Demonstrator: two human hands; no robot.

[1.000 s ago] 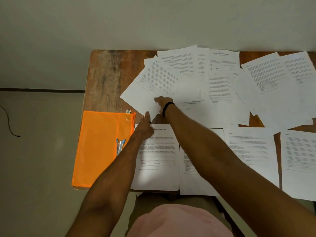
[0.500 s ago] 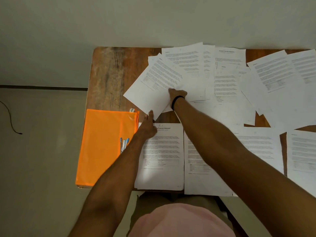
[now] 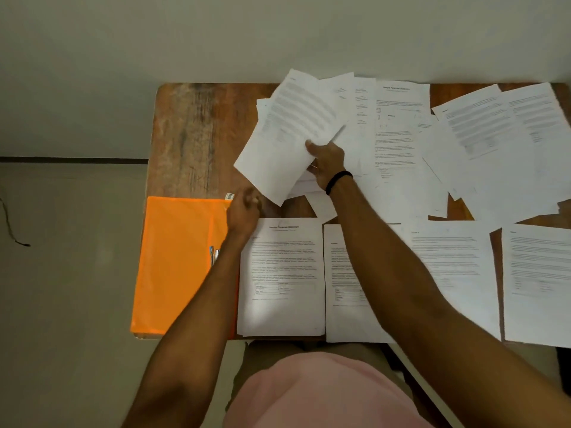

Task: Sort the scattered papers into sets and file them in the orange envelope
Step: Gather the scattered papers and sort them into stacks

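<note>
Now: right hand [image 3: 326,162] pinches sheet [image 3: 287,143], raised and tilted at frame centre; earlier flat on table [image 3: 191,134]. Left hand [image 3: 245,208] blurred, grip unclear, since withdrawn from sheet. Orange envelope [image 3: 179,267] centre left.

Envelope [image 3: 176,257] at near-left corner of table [image 3: 197,134], long side along left edge. Small object [image 3: 213,256] on envelope near its right edge, partly under left forearm. Row of four sheets [image 3: 281,273] side by side along near edge, right of envelope, near ends overhanging. Scattered papers [image 3: 494,143] overlapping along far edge, centre to far-right corner. Right hand [image 3: 327,159] over table centre grips raised sheet [image 3: 284,149] above scatter's left end. Left hand [image 3: 244,211] between envelope's far-right corner and row's first sheet.
</note>
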